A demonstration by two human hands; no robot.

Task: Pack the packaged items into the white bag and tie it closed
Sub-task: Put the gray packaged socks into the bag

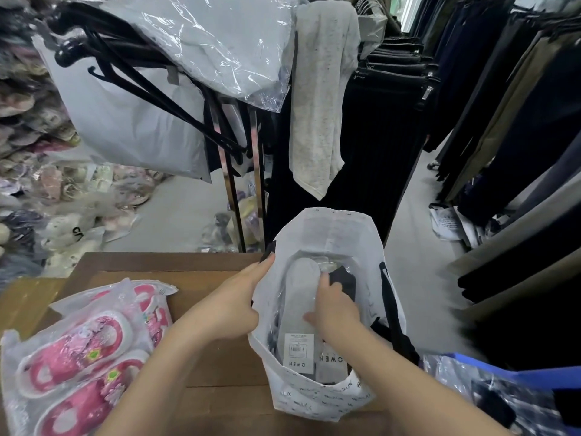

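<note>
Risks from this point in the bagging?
1. The left hand pinches only one side of the white bag; as the right hand pushes the grey packaged item down, the bag may tip or collapse.
2. The bag already looks fairly full; adding the pink slipper packs from the table might leave too little rim to tie.
</note>
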